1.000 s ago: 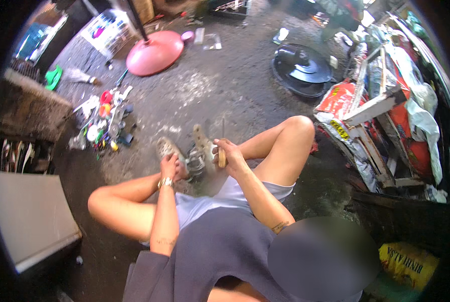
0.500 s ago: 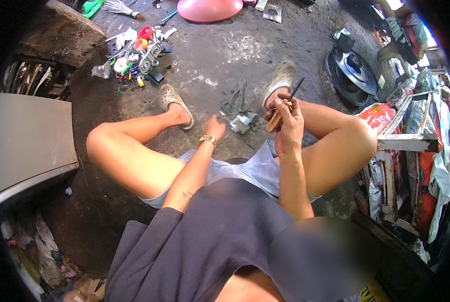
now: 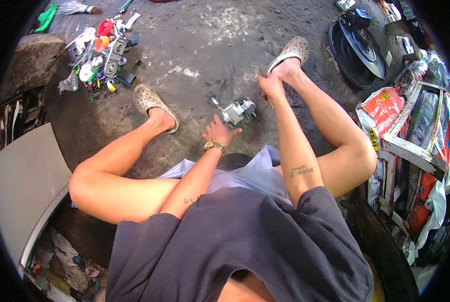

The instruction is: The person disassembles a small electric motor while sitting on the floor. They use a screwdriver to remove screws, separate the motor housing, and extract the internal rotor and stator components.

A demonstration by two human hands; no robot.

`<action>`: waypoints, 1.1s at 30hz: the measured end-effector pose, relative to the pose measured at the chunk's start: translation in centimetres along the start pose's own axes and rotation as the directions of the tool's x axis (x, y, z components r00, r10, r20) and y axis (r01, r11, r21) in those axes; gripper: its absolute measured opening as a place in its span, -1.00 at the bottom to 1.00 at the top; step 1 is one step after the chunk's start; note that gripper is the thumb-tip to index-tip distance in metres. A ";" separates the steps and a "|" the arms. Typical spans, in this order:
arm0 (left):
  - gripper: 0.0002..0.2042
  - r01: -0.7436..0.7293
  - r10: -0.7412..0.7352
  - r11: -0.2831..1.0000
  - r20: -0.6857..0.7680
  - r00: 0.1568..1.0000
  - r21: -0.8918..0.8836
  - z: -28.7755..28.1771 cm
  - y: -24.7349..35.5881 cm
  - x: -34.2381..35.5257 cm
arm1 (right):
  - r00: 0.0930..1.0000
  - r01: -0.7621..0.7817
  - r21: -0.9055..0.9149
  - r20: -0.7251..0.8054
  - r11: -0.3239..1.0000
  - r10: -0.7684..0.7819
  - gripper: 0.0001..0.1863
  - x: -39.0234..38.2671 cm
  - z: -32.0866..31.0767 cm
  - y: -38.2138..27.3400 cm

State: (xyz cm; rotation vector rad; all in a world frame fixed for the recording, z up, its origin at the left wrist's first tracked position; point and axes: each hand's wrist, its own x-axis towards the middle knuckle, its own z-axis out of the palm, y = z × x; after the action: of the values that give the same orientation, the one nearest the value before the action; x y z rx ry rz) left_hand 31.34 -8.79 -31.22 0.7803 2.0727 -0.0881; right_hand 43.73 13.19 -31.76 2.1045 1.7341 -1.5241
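Observation:
A small silvery metal motor-like part lies on the floor between my feet. My left hand, with a gold watch on its wrist, is open with fingers spread, right at the part's near side. Just beyond the part lies a grey tool like pliers, blurred against the dark ground. My right hand is low beside my right shoe, its fingers curled. A sliver of brown shows under it, but what it holds is mostly hidden.
A heap of plastic and metal scraps lies at the far left, near a whisk brush. A round black-rimmed object is at the far right. A grey panel stands left; a metal frame with bags stands right.
My right hand has gone from holding up a wooden piece and a dark rod to down by my right shoe. My left hand has opened beside the metal part. The view has shifted.

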 end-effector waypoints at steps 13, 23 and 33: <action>-0.07 -0.115 0.147 0.904 0.047 0.988 -0.411 -0.5 -2.2 5.9 | 0.828 -0.316 0.108 0.516 0.943 0.219 -0.35 1.4 3.7 7.2; -0.08 -0.432 0.370 0.869 -0.264 0.891 -0.240 -9.3 -2.3 1.0 | 0.705 -0.300 0.552 0.678 0.778 -0.209 -0.51 -2.7 0.2 2.6; -0.24 -0.806 0.929 0.347 -0.293 0.226 0.480 -28.9 -4.1 -5.3 | 0.615 0.040 0.703 0.543 0.710 -0.572 -0.70 -9.1 0.5 -10.1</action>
State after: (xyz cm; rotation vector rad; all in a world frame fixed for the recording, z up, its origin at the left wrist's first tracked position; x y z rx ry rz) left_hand 10.27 -4.87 -10.76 2.2810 1.7377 0.6276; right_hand 36.61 10.01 -20.61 0.8935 1.3977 -2.8680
